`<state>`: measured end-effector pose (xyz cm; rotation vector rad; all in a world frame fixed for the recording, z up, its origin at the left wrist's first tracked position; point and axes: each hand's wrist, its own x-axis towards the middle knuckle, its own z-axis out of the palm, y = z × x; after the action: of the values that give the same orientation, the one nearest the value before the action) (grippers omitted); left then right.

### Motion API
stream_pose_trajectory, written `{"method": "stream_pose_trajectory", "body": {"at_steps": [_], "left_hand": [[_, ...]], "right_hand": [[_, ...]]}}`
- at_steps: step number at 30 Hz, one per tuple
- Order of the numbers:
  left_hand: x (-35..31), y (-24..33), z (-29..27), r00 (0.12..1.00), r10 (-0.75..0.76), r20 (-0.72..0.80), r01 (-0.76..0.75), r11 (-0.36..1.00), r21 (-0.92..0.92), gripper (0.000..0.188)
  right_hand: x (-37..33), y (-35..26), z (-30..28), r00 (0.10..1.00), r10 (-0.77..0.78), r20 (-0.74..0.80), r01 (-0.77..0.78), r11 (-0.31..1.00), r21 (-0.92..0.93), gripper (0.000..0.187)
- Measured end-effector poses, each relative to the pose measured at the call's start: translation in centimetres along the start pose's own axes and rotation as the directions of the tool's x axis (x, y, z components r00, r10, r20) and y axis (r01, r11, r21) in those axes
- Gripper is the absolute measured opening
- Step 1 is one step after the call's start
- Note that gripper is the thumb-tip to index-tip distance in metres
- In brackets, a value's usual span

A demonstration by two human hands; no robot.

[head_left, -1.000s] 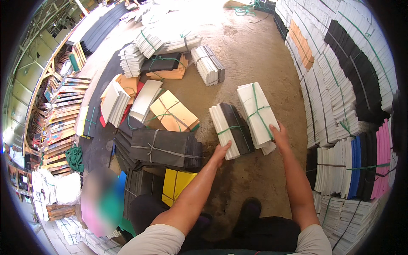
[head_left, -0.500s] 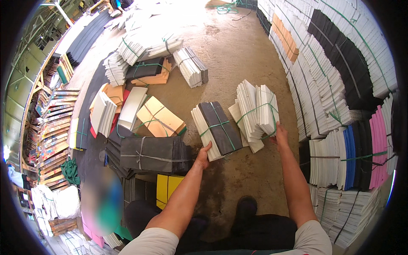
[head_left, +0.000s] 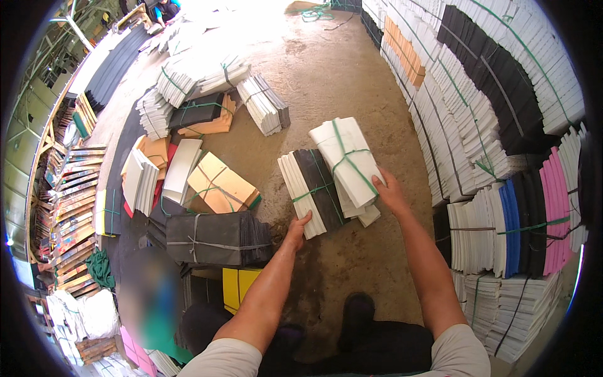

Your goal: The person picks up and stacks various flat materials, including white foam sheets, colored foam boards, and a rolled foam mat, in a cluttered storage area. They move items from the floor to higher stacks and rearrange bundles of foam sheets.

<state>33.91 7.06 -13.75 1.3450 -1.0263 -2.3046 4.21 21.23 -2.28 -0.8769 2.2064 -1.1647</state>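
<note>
White bundle (head_left: 358,168) is extending forward-left from the right hand (head_left: 391,193) gripping it; the left hand (head_left: 296,233), closure unclear, is touching a black-and-white bundle (head_left: 311,178).

Upper garment: left sleeve (head_left: 233,359) and right sleeve (head_left: 463,350), off-white, short. Lower garment: black trousers (head_left: 392,344). Footwear: dark shoes (head_left: 360,306), rounded at the toe, detail indistinct. Left hand (head_left: 296,232) and right hand (head_left: 391,192): bare, as are both forearms.
</note>
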Motion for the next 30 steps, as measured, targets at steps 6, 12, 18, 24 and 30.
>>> {"method": "stream_pose_trajectory", "body": {"at_steps": [6, 12, 18, 24, 30], "left_hand": [[0.1, 1.2, 0.1, 1.0, 0.024, 0.005, -0.025, 0.998, 0.057, 0.075], [0.3, 2.0, 1.5, 0.787, 0.536, -0.306, -0.289, 0.758, 0.585, 0.068], [-3.5, 3.3, 4.5, 0.899, 0.233, -0.37, 0.146, 0.636, 0.757, 0.092], [0.3, 0.4, 4.8, 0.951, 0.289, -0.109, -0.205, 0.854, 0.478, 0.091], [2.9, 4.0, 5.0, 0.947, 0.306, 0.099, -0.31, 0.786, 0.534, 0.077]], "right_hand": [[1.5, 1.2, 0.9, 0.993, -0.079, -0.089, 0.081, 0.997, 0.016, 0.052], [0.8, -0.2, 2.3, 0.99, 0.006, -0.139, -0.002, 1.0, 0.026, 0.05], [-2.8, 2.2, 5.4, 0.938, 0.142, -0.315, -0.061, 0.965, 0.254, 0.066], [-1.9, 7.3, 7.6, 0.828, 0.537, -0.163, -0.317, 0.686, 0.655, 0.074], [1.4, 2.2, 5.6, 0.762, 0.621, -0.185, -0.449, 0.712, 0.54, 0.073]]}}
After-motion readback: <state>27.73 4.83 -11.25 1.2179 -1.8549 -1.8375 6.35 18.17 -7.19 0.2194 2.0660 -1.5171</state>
